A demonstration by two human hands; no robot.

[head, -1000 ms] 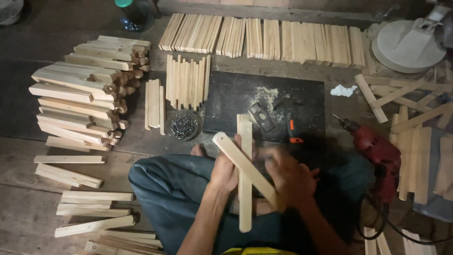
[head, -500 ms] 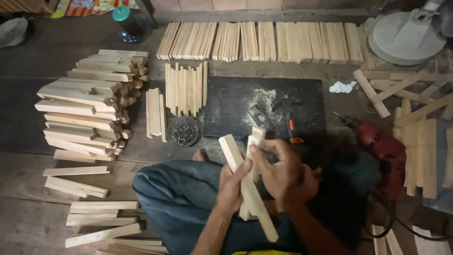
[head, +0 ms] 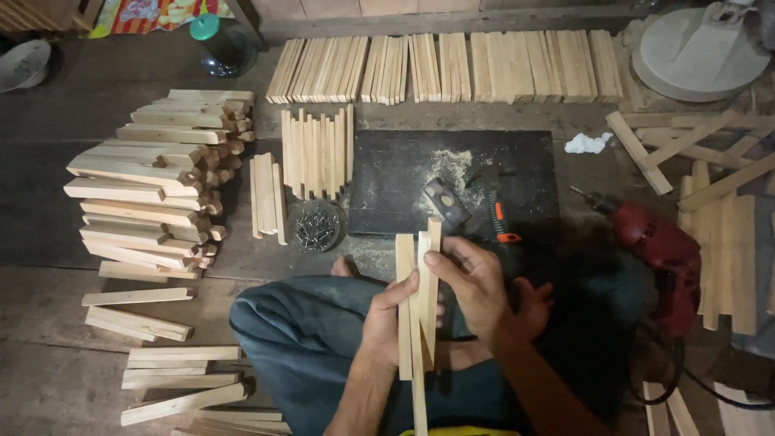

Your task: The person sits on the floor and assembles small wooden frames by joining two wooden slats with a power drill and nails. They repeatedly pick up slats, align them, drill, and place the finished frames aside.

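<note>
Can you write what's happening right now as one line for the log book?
left hand: grip on wooden slats | right hand: grip on same slats, upright over lap | hammer on black mat | red drill at right

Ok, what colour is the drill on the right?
Red body with a dark chuck; the drill shows best in the head view.

No packages, labels, signs or screens show anywhere on this wooden work floor.

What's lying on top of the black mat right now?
On the black mat: a hammer, an orange-handled tool and a patch of sawdust. Its near edge is hidden behind the wooden slats held in both hands.
</note>
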